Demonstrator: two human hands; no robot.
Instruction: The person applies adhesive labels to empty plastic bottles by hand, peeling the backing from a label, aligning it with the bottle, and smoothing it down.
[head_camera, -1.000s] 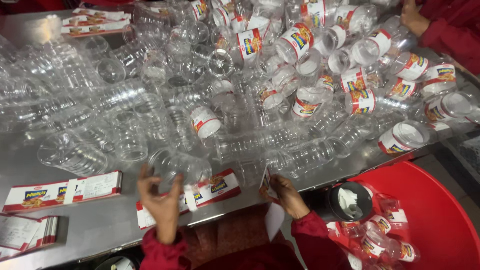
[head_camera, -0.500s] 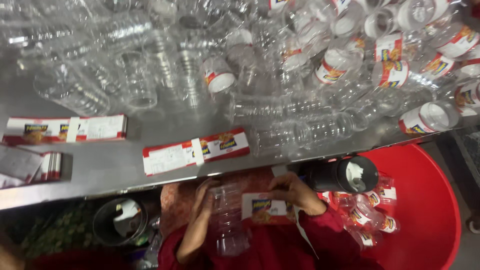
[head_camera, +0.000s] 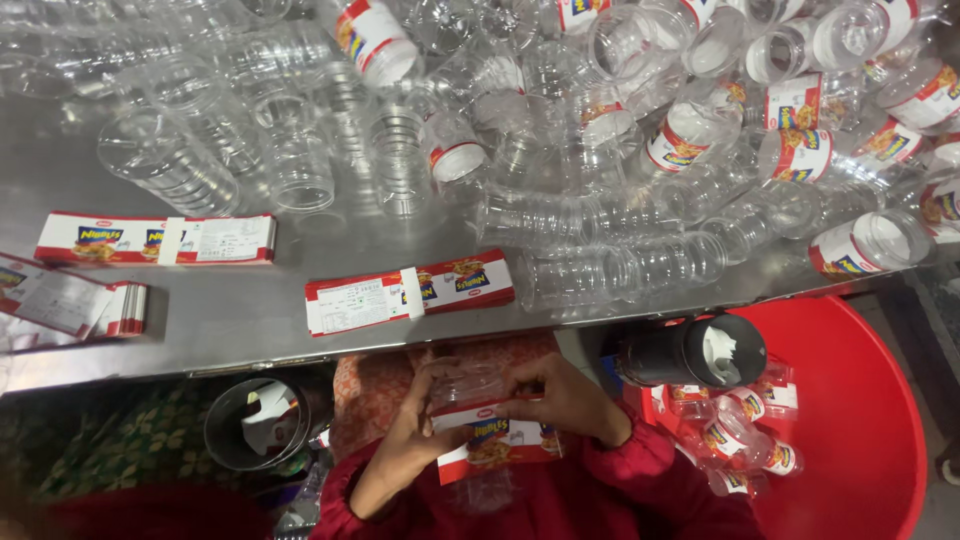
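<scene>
Below the steel table edge (head_camera: 150, 365), I keep both hands, left hand (head_camera: 415, 425) and right hand (head_camera: 560, 400), closed on a clear plastic jar (head_camera: 480, 400), pressing its red label (head_camera: 495, 440) flat so it wraps straight.

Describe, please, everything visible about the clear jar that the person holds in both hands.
The clear jar looks like thin transparent plastic with a ribbed wall, empty as far as I can see. It lies roughly lengthwise in the person's lap, below the metal table's edge. A red and white label with a yellow picture lies across its middle. The left hand grips its left side; the right hand presses on the label from the right.
</scene>
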